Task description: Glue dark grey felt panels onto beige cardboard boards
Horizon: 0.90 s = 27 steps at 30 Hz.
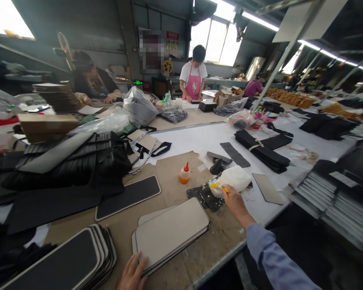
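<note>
A yellow-handled brush [225,189] is pinched in the fingers of my right hand [234,203]. Its tip lies at the opening of a white plastic jug [234,178] resting on its side; the bristles cannot be made out. Under the jug is a dark scrap [211,199] spotted with white. My left hand [132,273] rests its spread fingertips on the near left corner of a small stack of beige rounded panels [172,229]. Left of that hand lies a stack of black panels with pale rims [60,257].
A squeeze bottle with orange liquid [184,174] stands behind the beige panels. One black panel [130,197] lies left of it. Black material [72,161] is heaped at left, tied black strips [263,151] at right. Across the table a person in a pink apron [194,78] works.
</note>
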### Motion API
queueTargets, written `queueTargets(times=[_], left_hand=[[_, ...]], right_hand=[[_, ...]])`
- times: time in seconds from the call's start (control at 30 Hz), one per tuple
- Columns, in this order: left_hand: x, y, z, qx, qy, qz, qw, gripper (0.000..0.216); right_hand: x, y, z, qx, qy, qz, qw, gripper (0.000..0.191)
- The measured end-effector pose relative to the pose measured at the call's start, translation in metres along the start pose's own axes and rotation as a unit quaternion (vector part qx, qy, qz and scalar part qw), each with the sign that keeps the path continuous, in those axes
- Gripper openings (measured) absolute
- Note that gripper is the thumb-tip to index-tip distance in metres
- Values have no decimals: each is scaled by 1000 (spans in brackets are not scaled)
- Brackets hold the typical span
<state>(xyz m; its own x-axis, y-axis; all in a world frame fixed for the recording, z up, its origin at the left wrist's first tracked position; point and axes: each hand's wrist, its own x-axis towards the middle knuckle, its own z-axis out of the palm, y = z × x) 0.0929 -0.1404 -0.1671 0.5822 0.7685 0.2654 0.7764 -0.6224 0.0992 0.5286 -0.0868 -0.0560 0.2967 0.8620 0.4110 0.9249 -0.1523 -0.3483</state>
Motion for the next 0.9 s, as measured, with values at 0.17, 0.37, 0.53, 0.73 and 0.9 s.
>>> queueTargets(times=[0.17,0.37,0.53,0.73,0.9], left_hand=[[3,10,-7,5,39,-23,999,36],[2,18,-8,-12,50,-68,996,36],[4,19,-13,-61,5,-115,992,35],[9,19,-21,-126,-31,-157,979,36],[13,18,-29,-128,-42,-153,979,35]], right_hand=[[4,12,11,-43,-101,-69,992,20],[12,21,18,-72,-152,-94,981,21],[24,11,-1,-40,-187,-82,978,22],[20,-1,-27,-13,-213,-138,967,23],[8,-6,-37,42,-158,-101,981,24]])
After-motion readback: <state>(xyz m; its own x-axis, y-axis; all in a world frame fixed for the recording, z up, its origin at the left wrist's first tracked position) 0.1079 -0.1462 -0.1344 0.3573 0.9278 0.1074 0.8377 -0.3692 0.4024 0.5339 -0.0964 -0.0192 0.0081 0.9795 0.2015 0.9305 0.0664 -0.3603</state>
